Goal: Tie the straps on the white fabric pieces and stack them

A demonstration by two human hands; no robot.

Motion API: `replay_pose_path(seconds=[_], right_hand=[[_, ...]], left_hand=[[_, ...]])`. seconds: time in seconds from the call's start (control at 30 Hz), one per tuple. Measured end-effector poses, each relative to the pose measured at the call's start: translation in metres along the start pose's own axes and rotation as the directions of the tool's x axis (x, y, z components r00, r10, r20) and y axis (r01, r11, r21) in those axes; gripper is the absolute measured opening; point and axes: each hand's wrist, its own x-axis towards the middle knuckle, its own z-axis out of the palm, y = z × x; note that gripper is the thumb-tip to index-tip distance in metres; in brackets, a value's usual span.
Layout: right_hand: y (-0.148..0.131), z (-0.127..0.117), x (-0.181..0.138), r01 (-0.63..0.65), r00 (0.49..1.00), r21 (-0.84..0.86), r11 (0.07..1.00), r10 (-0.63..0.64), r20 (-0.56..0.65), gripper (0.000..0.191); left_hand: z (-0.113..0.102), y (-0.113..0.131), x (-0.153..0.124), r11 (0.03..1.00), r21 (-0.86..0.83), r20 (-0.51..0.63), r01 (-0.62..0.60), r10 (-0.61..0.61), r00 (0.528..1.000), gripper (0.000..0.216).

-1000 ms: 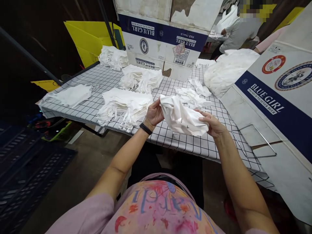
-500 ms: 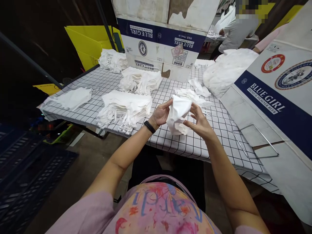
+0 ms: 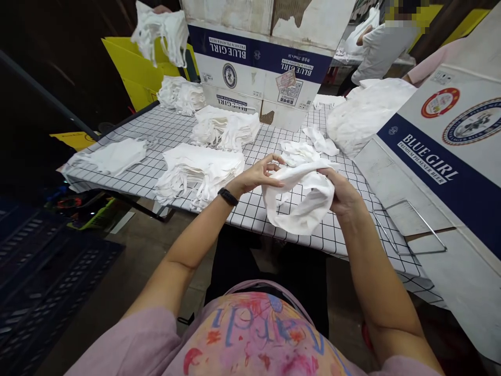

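Observation:
A white cloth piece [image 3: 303,201] hangs between my two hands above the near edge of the checked table [image 3: 270,209]. My left hand [image 3: 258,175] pinches its upper left edge, fingers curled. My right hand [image 3: 341,193] grips the bunched right side, fingers closed round the fabric. The cloth droops in a loop below both hands. Just behind it lies a small loose heap of white pieces [image 3: 303,153].
Stacks of folded white cloth [image 3: 203,169] [image 3: 227,128] [image 3: 182,94] and a flat piece [image 3: 113,156] cover the table's left. Blue Girl cartons stand at the back [image 3: 262,57] and right [image 3: 442,156]. A wire frame [image 3: 410,230] lies by the right carton. A bundle of white cloth [image 3: 162,28] is airborne top left. Other people work behind.
The cloth has been pulled wider between my hands and now sags in a loop; my right hand has shifted right. A white bundle has appeared in the air at top left.

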Motion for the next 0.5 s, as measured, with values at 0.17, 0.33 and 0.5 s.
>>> replay_pose_path(seconds=[0.17, 0.33, 0.5], right_hand=[[0.0, 0.002, -0.001, -0.018, 0.997, 0.112, 0.994, 0.009, 0.081, 0.039], [-0.008, 0.003, -0.006, -0.009, 0.997, 0.166, 0.986, -0.003, 0.075, 0.042], [-0.014, 0.008, -0.012, -0.014, 0.999, 0.212, 0.977, 0.003, 0.048, 0.046]], left_hand=[[0.015, -0.014, 0.003, 0.995, 0.098, -0.027, -0.03, 0.033, 0.999, 0.046], [0.038, -0.025, 0.001, 0.929, 0.354, -0.162, -0.111, 0.178, 0.971, 0.033], [0.069, -0.031, 0.0, 0.638, 0.704, -0.108, -0.312, 0.53, 0.841, 0.026]])
